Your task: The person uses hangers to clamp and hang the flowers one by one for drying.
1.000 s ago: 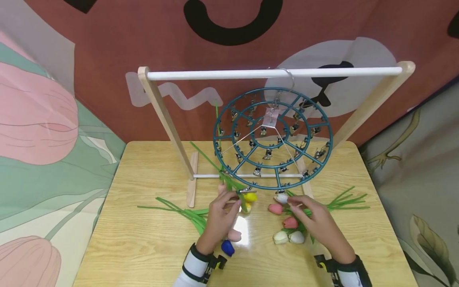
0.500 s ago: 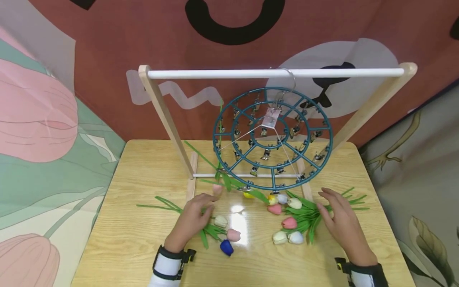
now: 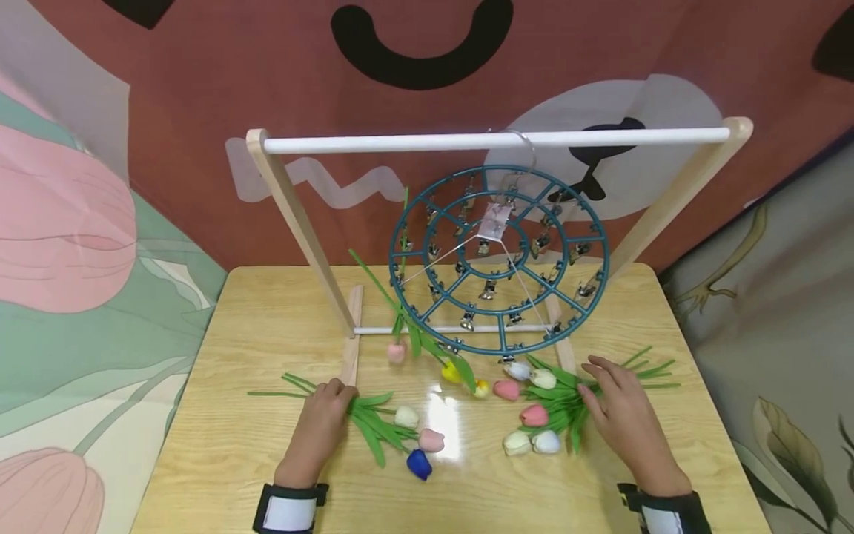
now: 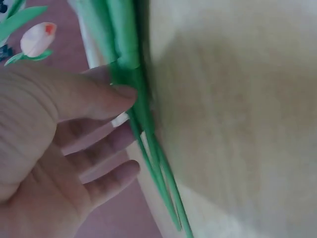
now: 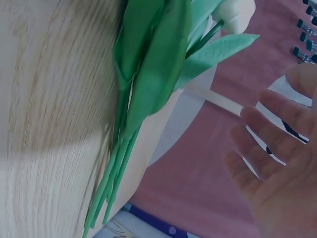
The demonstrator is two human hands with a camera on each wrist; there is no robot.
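In the head view my left hand (image 3: 319, 430) pinches the green stems (image 4: 141, 109) of the left tulip bunch, thumb on one side and fingers on the other. Its white (image 3: 406, 417), pink (image 3: 431, 440) and blue (image 3: 419, 464) heads point right. My right hand (image 3: 623, 415), fingers spread and holding nothing, is beside the right bunch's leaves (image 5: 161, 59); that bunch has several pink and whitish heads (image 3: 534, 415). From the teal round clip hanger (image 3: 502, 331), a pink tulip (image 3: 396, 352) and two yellow ones (image 3: 451, 371) hang head-down at its left and front edge.
A wooden stand with a white top bar (image 3: 400, 142) bears the hanger, its feet (image 3: 351, 356) on the wooden table (image 3: 227, 445). Many metal clips line the rings. A patterned cloth (image 3: 233, 74) hangs behind.
My left hand has moved from the hanger's front edge down and left onto the left bunch's stems. My right hand has moved right, away from the flower heads. The yellow tulips have swung.
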